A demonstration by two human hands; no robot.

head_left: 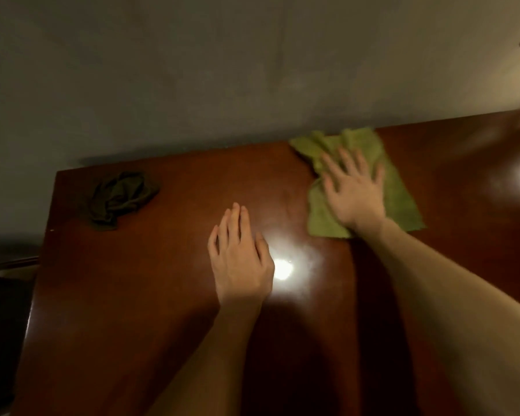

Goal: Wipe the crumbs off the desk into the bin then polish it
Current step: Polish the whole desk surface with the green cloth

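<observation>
**Pressing a green cloth flat against the far edge of the desk**

Reaching forward and to the right, the right hand lies palm down on a light green cloth, fingers spread wide and pointing toward the wall. It grips nothing; the open palm simply presses the fabric onto the wood. The forearm stretches in from the lower right corner of the view, bare to the wrist. The hand and cloth look slightly blurred.

The left hand rests flat on the bare desk near the middle, fingers extended and close together, thumb out to the side. It is empty and touches only the wood. Its forearm comes up from the bottom edge.

Two hands, two cloths. The green one sits against the far edge of the desk, its top corner bunched, the rest spread out under and around the right hand. The second, a dark cloth, lies crumpled in a heap near the far left corner, well apart from both hands.

The desk is glossy reddish-brown wood, with a bright glare spot just right of the left hand and another toward the right edge. Behind it rises a plain grey wall. Whether crumbs lie on the surface cannot be told.
</observation>
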